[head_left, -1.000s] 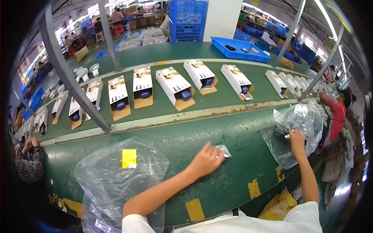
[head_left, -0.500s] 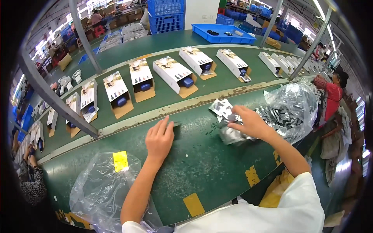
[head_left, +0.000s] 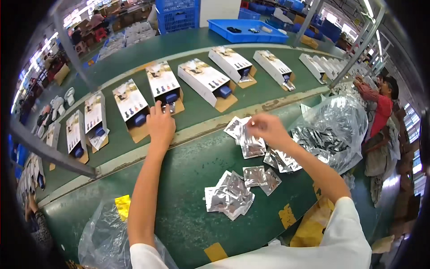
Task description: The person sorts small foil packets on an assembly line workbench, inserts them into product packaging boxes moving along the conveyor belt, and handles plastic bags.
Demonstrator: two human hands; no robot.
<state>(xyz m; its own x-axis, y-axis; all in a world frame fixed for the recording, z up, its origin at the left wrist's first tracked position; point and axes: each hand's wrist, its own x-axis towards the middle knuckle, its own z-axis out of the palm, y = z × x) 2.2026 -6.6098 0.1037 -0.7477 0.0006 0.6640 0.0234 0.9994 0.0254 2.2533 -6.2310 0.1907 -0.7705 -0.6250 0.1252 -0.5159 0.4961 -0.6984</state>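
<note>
My left hand [head_left: 161, 124] reaches to the open end of a white printed carton [head_left: 162, 80]. A silver sachet [head_left: 170, 108] is pinched at its fingertips, beside the blue case [head_left: 171, 98] that shows in the carton's mouth. My right hand [head_left: 270, 131] is closed, thumb and fingers on the upper edge of a silver sachet [head_left: 251, 145]; its fingertips are partly hidden. Nearer me lie a loose heap of silver sachets [head_left: 229, 196] and a few more [head_left: 255, 176] beside it. A large clear bag [head_left: 342, 110] full of sachets stands right of my right hand.
More open cartons [head_left: 208, 80] line the green belt [head_left: 188, 117] beyond a worn ledge. A blue tray [head_left: 246, 36] stands behind them. Slanting metal posts [head_left: 53, 150] cross the left side. An emptied-looking clear bag [head_left: 105, 233] lies near left. A co-worker in red [head_left: 380, 107] is at right.
My left hand has moved forward and left from the bench to a carton's mouth. More sachets now lie spread on the bench. My right hand has shifted slightly left over the sachets.
</note>
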